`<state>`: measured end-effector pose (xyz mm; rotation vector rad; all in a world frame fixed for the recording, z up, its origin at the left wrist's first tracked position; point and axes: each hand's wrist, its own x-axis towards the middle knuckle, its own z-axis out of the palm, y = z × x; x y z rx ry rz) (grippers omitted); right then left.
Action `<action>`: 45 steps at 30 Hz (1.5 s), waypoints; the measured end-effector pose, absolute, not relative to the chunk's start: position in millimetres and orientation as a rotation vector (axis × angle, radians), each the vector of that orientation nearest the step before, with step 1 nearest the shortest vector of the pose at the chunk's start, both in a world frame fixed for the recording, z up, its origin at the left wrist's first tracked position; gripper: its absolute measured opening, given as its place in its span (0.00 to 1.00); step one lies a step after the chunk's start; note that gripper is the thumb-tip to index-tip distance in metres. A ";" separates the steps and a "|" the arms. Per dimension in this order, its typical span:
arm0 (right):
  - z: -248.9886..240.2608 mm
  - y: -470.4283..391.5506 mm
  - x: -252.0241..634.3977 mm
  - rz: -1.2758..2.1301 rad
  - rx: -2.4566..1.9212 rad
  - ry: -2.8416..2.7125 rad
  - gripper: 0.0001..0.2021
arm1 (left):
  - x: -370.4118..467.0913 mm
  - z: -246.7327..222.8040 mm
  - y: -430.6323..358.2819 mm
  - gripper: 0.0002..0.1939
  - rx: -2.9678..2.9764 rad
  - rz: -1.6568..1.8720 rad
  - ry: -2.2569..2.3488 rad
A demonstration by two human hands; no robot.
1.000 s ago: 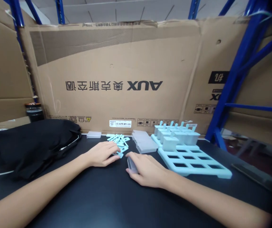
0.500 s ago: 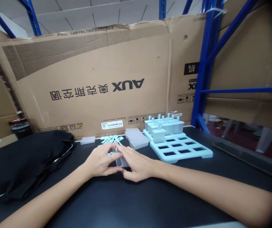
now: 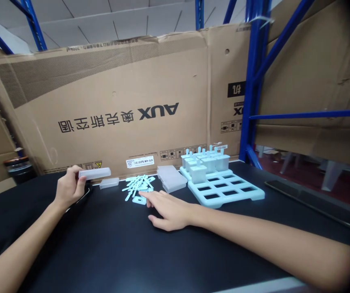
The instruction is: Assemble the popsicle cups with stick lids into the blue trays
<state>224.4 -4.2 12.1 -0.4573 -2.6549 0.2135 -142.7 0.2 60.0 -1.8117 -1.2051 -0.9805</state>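
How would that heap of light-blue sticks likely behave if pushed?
The sticks would probably scatter: they lie crisscrossed, with nothing visibly binding them. Their thin, straight shapes suggest each is light and fairly stiff. Looking flat, they would likely slide across the black table rather than roll.

Left hand holds a translucent box — right hand is near blue sticks.

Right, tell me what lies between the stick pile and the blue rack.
In the head view, frosted boxes lie between the sticks and the rack; the right hand is nearer the camera.
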 end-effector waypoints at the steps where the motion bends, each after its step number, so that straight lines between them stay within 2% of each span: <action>1: 12.5 -4.3 224.2 0.205 -0.460 -2.657 0.32 | -150.3 56.9 1.1 0.09 -1.884 -0.895 -1.254; 7: 15.7 -6.9 224.1 0.132 -0.495 -2.677 0.26 | -152.2 43.8 5.8 0.13 -2.326 -0.307 -1.338; 11: 15.5 -6.6 224.8 0.100 -0.491 -2.680 0.23 | -142.6 47.3 3.9 0.12 -2.431 -0.082 -1.418; 18: 13.5 -6.4 223.9 -0.055 -0.505 -2.710 0.21 | -139.0 46.2 4.0 0.13 -2.470 -0.136 -1.588; 23: 48.5 -2.1 239.4 -0.616 -0.317 -2.826 0.09 | -142.2 34.1 12.1 0.15 -2.472 -0.255 -1.538; 26: 77.4 4.6 271.5 -0.758 -0.596 -2.566 0.10 | -145.0 26.7 16.6 0.16 -2.453 -0.327 -1.499; 30: 84.0 18.1 337.8 -0.639 -0.996 -2.227 0.12 | -147.4 19.8 20.7 0.19 -2.436 -0.365 -1.548; 35: 50.9 37.0 403.2 -0.235 -1.430 -1.981 0.14 | -147.9 13.1 29.4 0.21 -2.393 -0.325 -1.656; 39: 37.0 46.0 408.3 0.003 -1.561 -1.942 0.20 | -147.7 12.6 34.7 0.21 -2.349 -0.257 -1.690; 42: 35.0 43.8 396.1 0.034 -1.619 -1.994 0.25 | -144.6 13.0 34.8 0.23 -2.314 -0.219 -1.738; 45: 34.4 37.3 384.7 -0.003 -1.688 -2.109 0.25 | -136.5 12.2 32.1 0.27 -2.296 -0.218 -1.795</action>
